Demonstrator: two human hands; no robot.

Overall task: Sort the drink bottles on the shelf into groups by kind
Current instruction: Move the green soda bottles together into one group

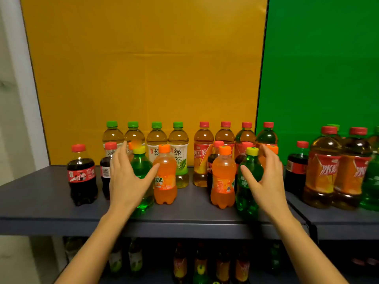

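Note:
On the dark shelf point(47, 201) stand mixed drink bottles. My left hand point(127, 179) is spread open in front of a green soda bottle point(141, 167) with a yellow cap, thumb reaching toward an orange soda bottle point(165, 177). My right hand point(264, 181) is open around a second green soda bottle point(249, 191), fingers not closed on it. Another orange soda bottle point(223, 179) stands between my hands. A cola bottle point(82, 175) is at the left. Along the back run green tea bottles point(178, 148) and iced red tea bottles point(203, 154).
A neighbouring shelf section on the right carries more iced tea bottles point(322, 171), a cola bottle point(297, 167) and a green bottle point(371, 181). Yellow point(143, 68) and green point(324, 68) boards back the shelf. A lower shelf holds dim bottles point(201, 263).

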